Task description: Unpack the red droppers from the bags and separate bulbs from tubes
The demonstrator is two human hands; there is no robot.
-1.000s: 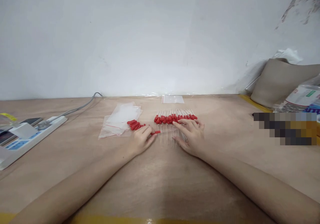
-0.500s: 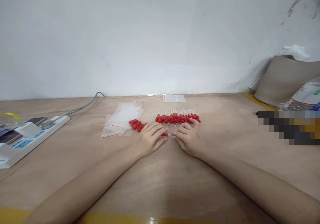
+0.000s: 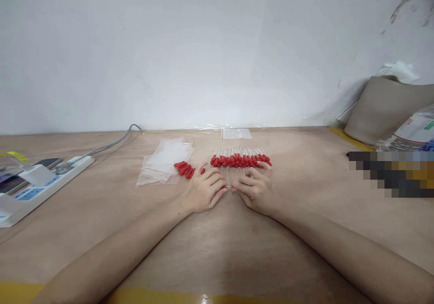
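Between my two hands, near the table's middle, is a thin clear tube [image 3: 229, 187], lying sideways. My left hand [image 3: 205, 188] is closed at its left end, around a red rubber bulb that the fingers almost wholly hide. At the other end the fingertips of my right hand [image 3: 254, 188] pinch the tube. Several loose clear tubes [image 3: 233, 175] lie just beyond and partly under the right fingers. Loose red rubber bulbs [image 3: 185, 169] are heaped left of my left hand. Beyond both hands runs a row of droppers with red bulbs [image 3: 241, 160], their clear tubes pointing away.
Clear zip bags [image 3: 166, 159] lie spread at the left, and another zip bag [image 3: 236, 134] is near the wall. A white power strip [image 3: 73, 177] with a grey cable [image 3: 117, 142] and a phone [image 3: 20, 177] are far left. At right stand a grey-brown container [image 3: 383, 109] and a plastic bottle [image 3: 413, 132].
The red bulb that showed between my hands is now mostly covered by my left fingers. My left index finger has lifted slightly, showing a red bulb beside it. The right hand has barely shifted.
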